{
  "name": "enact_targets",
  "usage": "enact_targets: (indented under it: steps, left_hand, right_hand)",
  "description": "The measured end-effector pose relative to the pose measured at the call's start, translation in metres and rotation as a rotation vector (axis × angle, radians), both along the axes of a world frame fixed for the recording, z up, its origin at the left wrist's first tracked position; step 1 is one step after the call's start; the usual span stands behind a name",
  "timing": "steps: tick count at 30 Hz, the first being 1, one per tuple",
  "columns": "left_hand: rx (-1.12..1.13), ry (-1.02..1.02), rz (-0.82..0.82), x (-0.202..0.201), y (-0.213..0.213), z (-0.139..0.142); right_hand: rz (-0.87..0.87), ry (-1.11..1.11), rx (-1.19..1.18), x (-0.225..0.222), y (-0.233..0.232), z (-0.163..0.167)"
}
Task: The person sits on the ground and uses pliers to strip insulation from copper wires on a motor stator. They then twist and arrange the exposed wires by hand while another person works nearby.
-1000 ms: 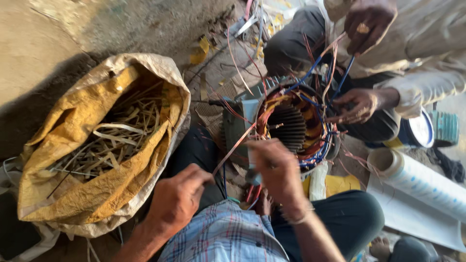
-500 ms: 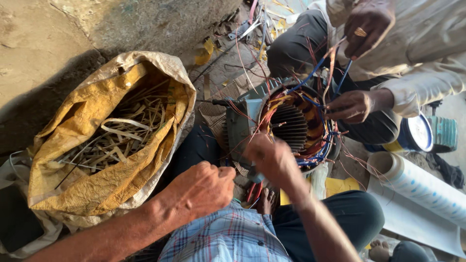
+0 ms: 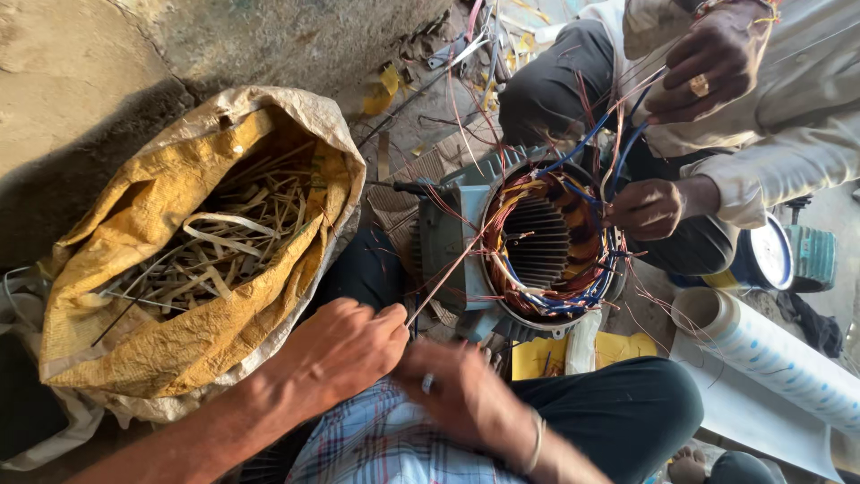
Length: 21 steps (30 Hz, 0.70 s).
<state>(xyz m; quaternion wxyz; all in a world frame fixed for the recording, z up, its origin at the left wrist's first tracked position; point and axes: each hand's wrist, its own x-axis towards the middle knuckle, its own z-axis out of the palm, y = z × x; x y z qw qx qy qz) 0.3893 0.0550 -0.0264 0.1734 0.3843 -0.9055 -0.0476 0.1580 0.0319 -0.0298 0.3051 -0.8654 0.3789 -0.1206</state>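
L hand (image 3: 345,354) pinches copper wire (image 3: 445,278) (R hand (image 3: 461,394) blurred).

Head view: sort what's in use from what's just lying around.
In use:
left hand pinching a copper wire
right hand, blurred
motor stator
co-worker's hands on the coloured leads

Lying about:
yellow sack of strips
white roll
blue tin

I take this for a rough motor-repair workshop on bare ground; an opened motor stator (image 3: 537,242) with copper windings sits on the dirt floor (image 3: 72,81); a yellow sack (image 3: 179,341) of scrap strips, loose wire offcuts (image 3: 466,54) and a roll of insulation sheet (image 3: 761,358) lie about.
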Motion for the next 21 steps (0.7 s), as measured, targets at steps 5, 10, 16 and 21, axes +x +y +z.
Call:
enact_targets:
  steps: [5, 10, 16, 21]
  left_hand:
    - [0.062, 0.003, 0.011, 0.004, 0.005, 0.002]
    - [0.23, -0.019, -0.052, 0.002, 0.009, -0.004]
    - [0.208, 0.149, 0.073, 0.01, 0.008, -0.014]
    - [0.446, 0.397, 0.21, 0.01, 0.017, -0.008]
  right_hand:
    - [-0.308, -0.147, -0.031, -0.03, -0.033, 0.006]
    - [-0.352, -0.102, -0.131, 0.002, -0.057, 0.019]
    - [-0.174, -0.116, 0.016, 0.02, -0.011, 0.031]
    - [-0.474, -0.171, -0.115, 0.008, -0.056, 0.026]
